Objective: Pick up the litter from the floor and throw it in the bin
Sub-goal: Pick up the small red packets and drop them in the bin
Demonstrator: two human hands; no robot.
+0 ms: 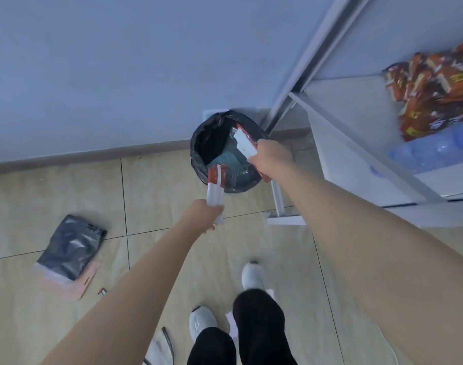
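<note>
A round bin (198, 143) lined with a black bag stands against the wall, with some rubbish inside. My right hand (271, 158) is over the bin's right rim, closed on a white and red wrapper (244, 146) that pokes out above the opening. My left hand (205, 216) is just short of the bin's near edge, gripping another white and red wrapper (216, 189) whose top reaches the rim. On the floor to the left lies a dark grey plastic pouch (70, 246) on a pinkish packet, with a small scrap (102, 292) beside it.
A white metal shelf unit (330, 143) stands right of the bin, holding orange snack packs (436, 88) and a blue bag (436, 151). My two white shoes (252, 276) are on the beige tiles. White scraps (159, 349) lie near my feet.
</note>
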